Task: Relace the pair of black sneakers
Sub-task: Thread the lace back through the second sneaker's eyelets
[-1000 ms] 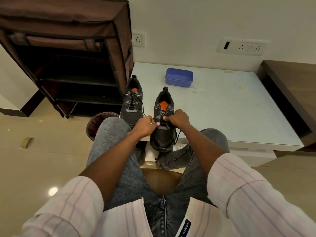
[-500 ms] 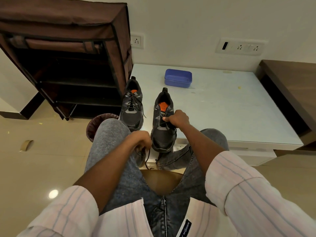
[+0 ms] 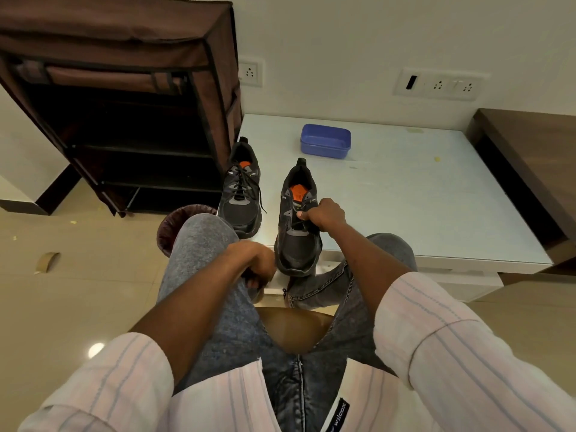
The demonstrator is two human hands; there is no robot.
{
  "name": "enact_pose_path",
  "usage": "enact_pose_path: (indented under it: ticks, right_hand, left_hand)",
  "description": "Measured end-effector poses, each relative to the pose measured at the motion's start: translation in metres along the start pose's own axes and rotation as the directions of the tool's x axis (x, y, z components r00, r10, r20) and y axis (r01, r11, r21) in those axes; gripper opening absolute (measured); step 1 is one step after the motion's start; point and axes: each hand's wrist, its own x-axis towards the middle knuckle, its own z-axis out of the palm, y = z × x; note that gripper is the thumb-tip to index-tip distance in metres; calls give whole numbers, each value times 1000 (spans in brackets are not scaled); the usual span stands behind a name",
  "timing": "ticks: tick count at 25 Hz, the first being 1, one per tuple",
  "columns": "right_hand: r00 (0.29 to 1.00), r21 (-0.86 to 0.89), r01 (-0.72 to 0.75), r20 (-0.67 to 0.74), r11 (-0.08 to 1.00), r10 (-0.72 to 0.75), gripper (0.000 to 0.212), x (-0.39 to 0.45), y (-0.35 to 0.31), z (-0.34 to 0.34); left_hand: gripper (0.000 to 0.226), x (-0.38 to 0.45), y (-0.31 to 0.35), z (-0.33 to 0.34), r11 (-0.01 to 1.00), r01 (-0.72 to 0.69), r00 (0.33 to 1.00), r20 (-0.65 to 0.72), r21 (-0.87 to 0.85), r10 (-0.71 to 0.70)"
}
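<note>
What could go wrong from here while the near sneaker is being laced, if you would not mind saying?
The near sneaker sits with its toe past the edge of the white table; if the right hand holding its upper lets go, it may tip off. The left hand has drawn back below the table edge, curled, possibly on lace; a hard pull could drag the shoe forward.

Right hand [image 3: 324, 213] pinches near sneaker [image 3: 297, 226] lace — left hand [image 3: 254, 263] fisted.

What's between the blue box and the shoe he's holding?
Nothing. In the head view, only bare white tabletop lies between the blue box and the shoe that the right hand grips.
</note>
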Motion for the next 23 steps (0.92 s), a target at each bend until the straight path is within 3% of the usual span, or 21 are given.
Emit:
enact_pose_path:
  ticks: [2,4,6,8,9,11,13,14,16,18,20,23]
  right_hand:
    - [1000,4,-2,10,1000,2,60,-1,-1,0]
    - [1000,3,1,3,1000,-1,61,-2,0,1]
    - [1000,3,-6,-9,1000,6,64,-2,2,1]
    - [1000,-9,-9,-16,1000,9,65,-2,2,1]
    - [1000,-18,-3,-16,1000,3,65,-3,1,1]
    - [1000,-25,5,-21,1000,-5,64,-4,0,1]
    - [1000,-30,9,-29,999,-10,63,-6,0,1]
    - [999,-30,9,-34,1000,-10,63,-6,1,2]
    - [999,-27,16,-39,1000,-17,60,-6,1,3]
    - [999,-23,18,-42,1000,-18,58,-7,0,3]
    - [999,-21,13,-47,1000,-14,59,-7,0,4]
    - [999,-17,10,-46,1000,-11,61,-9,0,3]
  left_hand:
    - [36,-9,0,11,971,112,984,111,213,-138]
    - [32,-8,2,6,983,125,990,53,134,-133]
    - [16,0,3,-7,972,88,979,-162,-219,-125]
    - [18,3,6,-16,805,-137,889,-431,-578,-158]
    - [21,6,6,-17,748,-240,825,-536,-619,-179]
    - [21,8,9,-13,825,-262,739,-654,-500,-161]
    - [14,12,11,-9,913,-200,733,-672,-357,-102]
    - [10,13,10,-8,933,-188,736,-673,-308,-74]
    - [15,12,9,-10,959,-197,669,-743,-205,-21]
    - [30,13,7,-11,930,-267,620,-784,-254,-36]
    - [32,14,6,-10,893,-301,686,-727,-335,-41]
    - [14,12,9,-9,936,-242,732,-681,-256,3]
